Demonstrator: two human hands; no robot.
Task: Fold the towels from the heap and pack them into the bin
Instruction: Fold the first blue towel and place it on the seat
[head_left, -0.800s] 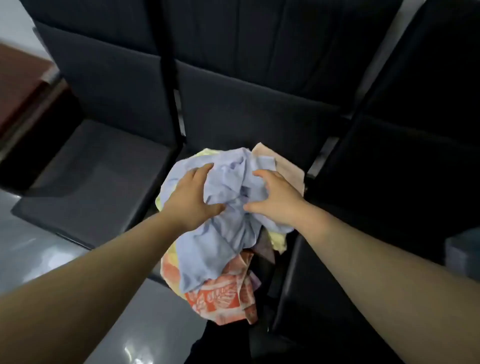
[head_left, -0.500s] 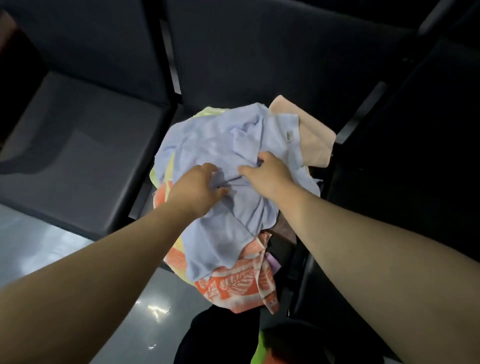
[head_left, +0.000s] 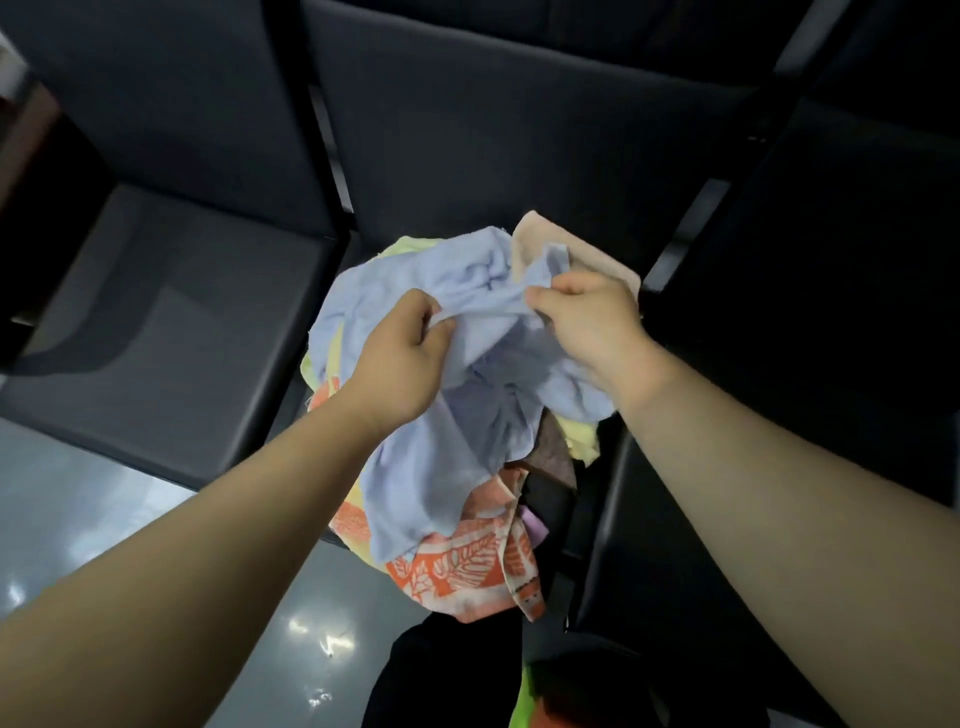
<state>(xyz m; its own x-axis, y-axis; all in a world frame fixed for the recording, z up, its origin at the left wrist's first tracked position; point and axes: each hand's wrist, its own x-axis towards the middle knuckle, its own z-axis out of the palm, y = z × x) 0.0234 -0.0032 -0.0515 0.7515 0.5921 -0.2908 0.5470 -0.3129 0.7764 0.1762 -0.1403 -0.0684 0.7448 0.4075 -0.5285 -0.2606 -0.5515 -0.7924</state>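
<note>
Towels in a loose heap (head_left: 576, 441) fill the middle of my view, piled on a dark chair (head_left: 493, 145). On top of the heap lies the pale blue towel (head_left: 415, 493), crumpled, with its lower end hanging down the heap's near side.

I see both hands on that towel. The left hand (head_left: 410, 358) is at the heap's left upper part, with thumb and curled fingers pinching a fold of the blue cloth. The right hand (head_left: 587, 322) is at the heap's far right, fingers clenched round a bunched edge of the same towel. A short span of cloth runs between the two grips, and a tuft sticks up just beyond the right hand.

Under the blue towel, at the heap's near edge, an orange leaf-print towel (head_left: 462, 566) hangs toward the floor. A peach towel (head_left: 535, 234) pokes out at the heap's far side behind the right hand, and a yellow one (head_left: 410, 247) shows along the far left rim. A brownish cloth (head_left: 550, 457) sits at the heap's right.

Left of the heap is a second chair seat (head_left: 171, 332); nearer than that, glossy grey floor (head_left: 78, 519). I cannot make out a bin.
</note>
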